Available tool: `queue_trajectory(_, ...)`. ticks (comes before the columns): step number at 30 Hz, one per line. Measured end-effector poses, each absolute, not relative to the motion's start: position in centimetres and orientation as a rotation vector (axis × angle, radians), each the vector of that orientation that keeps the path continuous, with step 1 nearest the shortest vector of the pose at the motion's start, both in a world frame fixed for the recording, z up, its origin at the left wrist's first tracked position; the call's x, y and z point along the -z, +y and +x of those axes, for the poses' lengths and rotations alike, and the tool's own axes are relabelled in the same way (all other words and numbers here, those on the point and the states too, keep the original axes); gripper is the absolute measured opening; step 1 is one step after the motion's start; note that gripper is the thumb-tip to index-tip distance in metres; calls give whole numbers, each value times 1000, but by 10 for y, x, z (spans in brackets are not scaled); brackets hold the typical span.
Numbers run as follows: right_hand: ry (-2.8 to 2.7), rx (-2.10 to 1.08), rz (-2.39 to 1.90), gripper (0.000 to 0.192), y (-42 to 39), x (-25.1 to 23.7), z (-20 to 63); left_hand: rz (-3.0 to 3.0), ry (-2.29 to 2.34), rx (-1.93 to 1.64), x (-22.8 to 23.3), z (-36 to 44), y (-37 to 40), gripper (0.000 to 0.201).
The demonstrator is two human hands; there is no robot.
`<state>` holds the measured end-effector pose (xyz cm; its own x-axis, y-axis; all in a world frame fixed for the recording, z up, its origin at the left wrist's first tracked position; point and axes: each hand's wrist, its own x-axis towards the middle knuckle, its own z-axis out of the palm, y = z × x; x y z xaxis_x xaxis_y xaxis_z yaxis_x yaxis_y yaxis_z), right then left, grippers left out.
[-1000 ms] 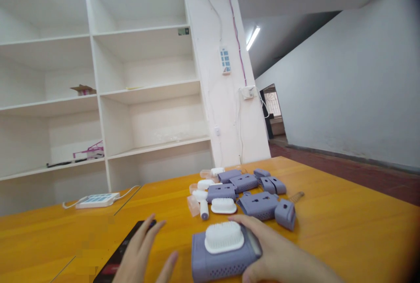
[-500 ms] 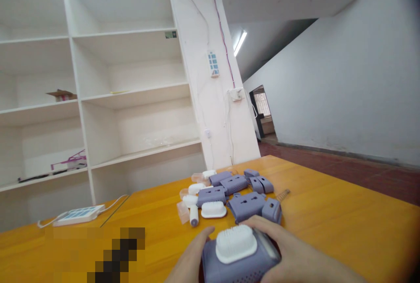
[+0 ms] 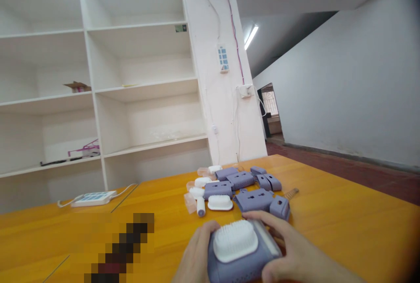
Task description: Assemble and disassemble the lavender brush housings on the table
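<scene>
Between our left hand [image 3: 194, 254] and right hand [image 3: 293, 246] we grip a grey-purple case [image 3: 234, 269], topped by a white, oval, bristled piece [image 3: 235, 241].

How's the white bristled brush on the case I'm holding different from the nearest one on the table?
The case brush sits on the purple case between your left hand and right hand; the table brush rests on the tabletop. In the picture, the case brush looks larger and slanted, while the table brush looks smaller and nearly level. Both are white, bristles up.
</scene>
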<state>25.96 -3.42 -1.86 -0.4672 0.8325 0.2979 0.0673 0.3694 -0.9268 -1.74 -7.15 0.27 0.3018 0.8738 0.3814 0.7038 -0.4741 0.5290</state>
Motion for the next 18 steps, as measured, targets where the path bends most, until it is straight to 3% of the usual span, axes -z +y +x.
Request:
queue_trajectory(6, -1703, -1326, -695, 47, -32, 10, 247, 2557, 1530, -1020, 7, -21, -71, 87)
queue_trajectory(10, -1659, -1379, -644, 41, -37, 11, 239, 2950, 1576, -1060, 12, -16, -71, 62)
queue_trajectory(13, -1637, -1431, -611, 42, -41, 16, 229, 3225, 1636, -1298, 12, -6, -72, 37)
queue_trajectory(18, -1596, -1434, -700, 49, -49, 21, 205, 3275, 1652, -1693, 12, 6, -74, 36)
